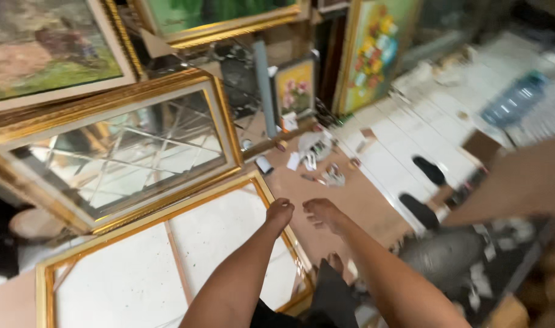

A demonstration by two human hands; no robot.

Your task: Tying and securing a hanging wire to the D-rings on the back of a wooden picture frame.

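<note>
Two hands reach down toward a gold frame (168,243) that lies flat on the floor with its pale back side up. The left hand (280,212) is clenched on the frame's upper right edge, probably so the frame does not slide. The right hand (322,212) hovers just beside it, fingers loose and grasping nothing. A mirror in a gold frame (116,146) leans above, propped against stacked paintings (47,54), perhaps to save floor space. Small scraps (317,161) lie on the brown board nearby.
</note>
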